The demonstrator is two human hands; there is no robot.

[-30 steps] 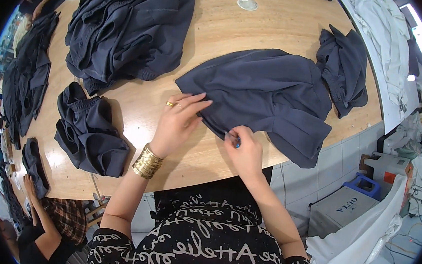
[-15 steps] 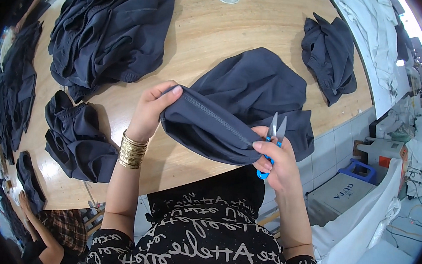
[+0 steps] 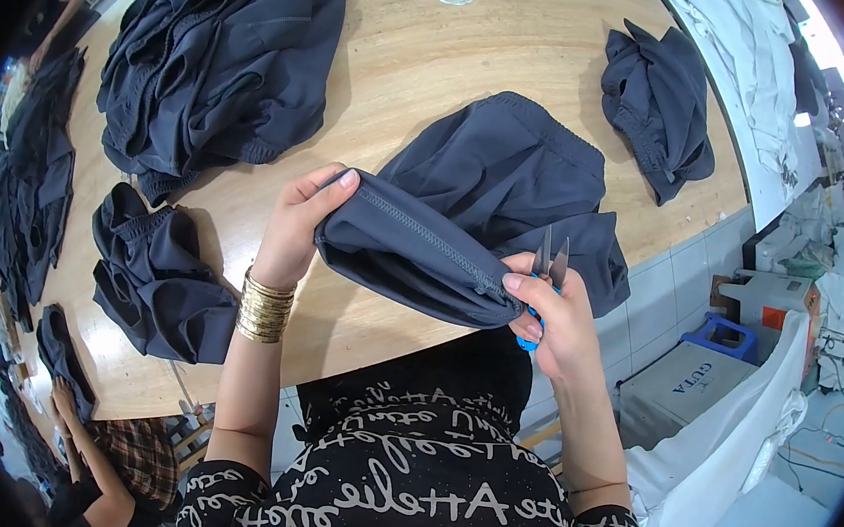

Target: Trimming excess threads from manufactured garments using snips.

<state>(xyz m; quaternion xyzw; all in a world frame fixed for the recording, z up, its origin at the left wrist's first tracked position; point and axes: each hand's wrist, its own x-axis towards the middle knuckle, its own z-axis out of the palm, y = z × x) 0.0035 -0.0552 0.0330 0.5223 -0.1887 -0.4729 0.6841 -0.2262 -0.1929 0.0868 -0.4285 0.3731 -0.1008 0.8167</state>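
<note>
Dark grey shorts with a gathered waistband are stretched between my two hands at a stitched leg hem, above the table's near edge. My left hand, gold bangles at its wrist, pinches the hem's left end with the thumb on top. At the other end, my right hand grips the hem between thumb and fingers. That hand also holds small blue-handled scissors, blades pointing up and slightly apart. Its fingers partly hide the scissors' handles. The rest of the shorts lies on the wooden table beyond my hands.
A large heap of dark garments lies at the far left, with a smaller bundle nearer me. Another bundle rests at the right edge. A co-worker's arm reaches in at lower left. On the right floor stands a blue stool.
The hem has shifted slightly left with my hands, still held at both ends. The gathered waistband shows more plainly, and less of the scissors' blue handles is visible.
</note>
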